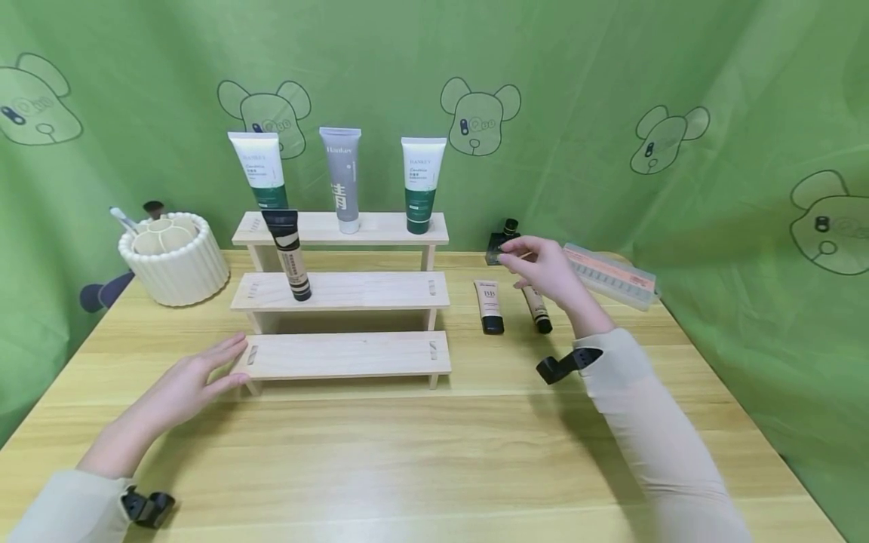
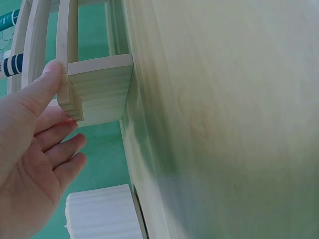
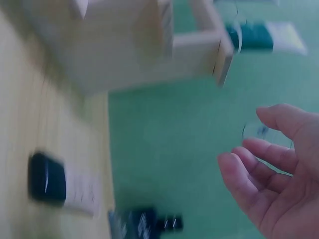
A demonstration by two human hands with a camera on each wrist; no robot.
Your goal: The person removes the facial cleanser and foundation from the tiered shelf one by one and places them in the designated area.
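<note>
My left hand (image 1: 198,383) touches the left end of the lowest board of a three-tier wooden rack (image 1: 339,354); in the left wrist view the thumb (image 2: 47,82) and fingers lie about the board's corner. My right hand (image 1: 546,273) hovers with bent, parted fingers and nothing between them, in front of a dark glass bottle (image 1: 495,249) with a black cap. Below it lie a beige BB cream tube (image 1: 489,302) and a beige-and-black tube (image 1: 538,309), partly hidden by the hand. A similar tube (image 1: 293,264) stands on the middle board.
Two white-and-green tubes (image 1: 419,181) and a grey tube (image 1: 342,181) stand on the top board. At the left is a white ribbed holder (image 1: 178,264) with brushes and a puff. A clear flat case (image 1: 611,275) lies at the right, before the green curtain (image 1: 577,45).
</note>
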